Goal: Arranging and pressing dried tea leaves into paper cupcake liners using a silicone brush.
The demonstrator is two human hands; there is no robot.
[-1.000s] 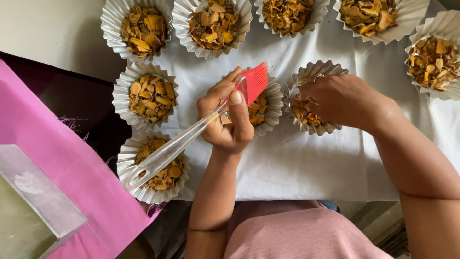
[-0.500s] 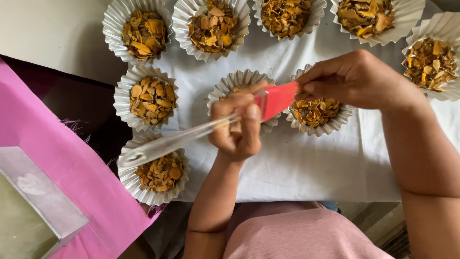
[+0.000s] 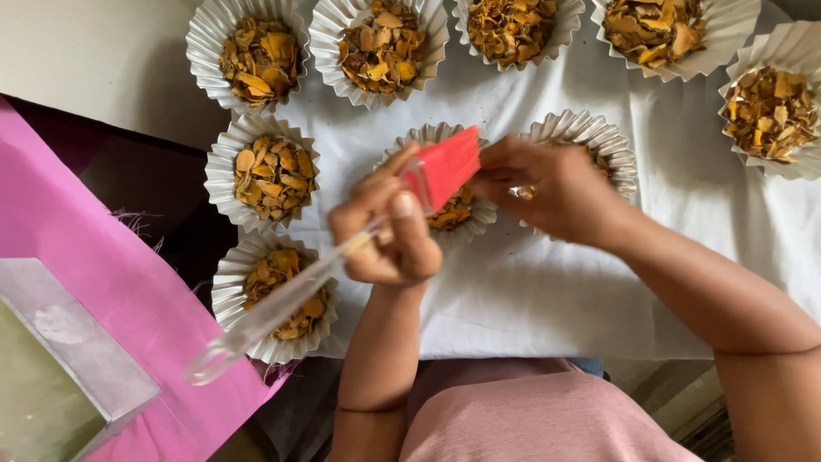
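I hold the red silicone pastry brush with the long clear handle (image 3: 342, 248) in my left hand (image 3: 385, 235), fingers curled tight around the handle just below the red bristle head, which sits just above my knuckles. My right hand (image 3: 547, 192) meets that head from the other side, fingertips pinching at the bristles. I judge this a step of tending the brush tip over the filled cups; the next move would call for a steady handle and a light touch on the bristles.

Under both hands lies the white fluted paper cup of orange-brown dried chips (image 3: 445, 214), with a second such cup (image 3: 599, 141) beneath my right fingers. I count nine cups in view, one brush. They sit on a white cloth (image 3: 530, 291) over the worktop; a pink cloth (image 3: 103, 282) lies well beyond the handle's end.
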